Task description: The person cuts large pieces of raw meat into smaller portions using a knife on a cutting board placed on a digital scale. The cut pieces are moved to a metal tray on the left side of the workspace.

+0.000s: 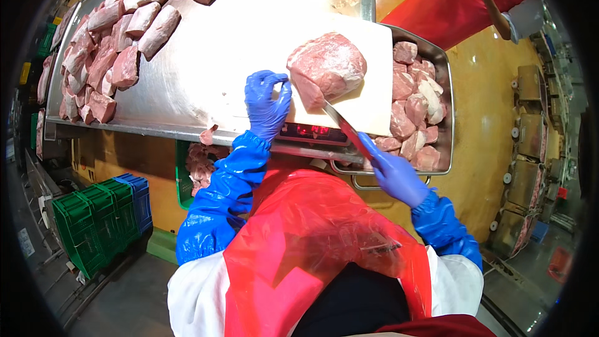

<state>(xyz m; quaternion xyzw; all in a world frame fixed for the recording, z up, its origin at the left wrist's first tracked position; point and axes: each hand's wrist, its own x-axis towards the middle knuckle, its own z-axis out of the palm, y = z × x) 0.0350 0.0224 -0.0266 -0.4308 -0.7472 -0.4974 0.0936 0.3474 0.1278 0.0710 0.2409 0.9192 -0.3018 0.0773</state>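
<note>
On the right of a steel table (206, 56), a metal tray (444, 62) holds cut pink meat chunks (415, 109). A large meat slab (327, 65) lies on a white cutting board (368, 75) beside it. The left hand (267, 103), blue-gloved, rests loosely curled and empty beside the slab. The right hand (393, 171) grips a knife (343, 126), whose blade slants up-left into the slab.
</note>
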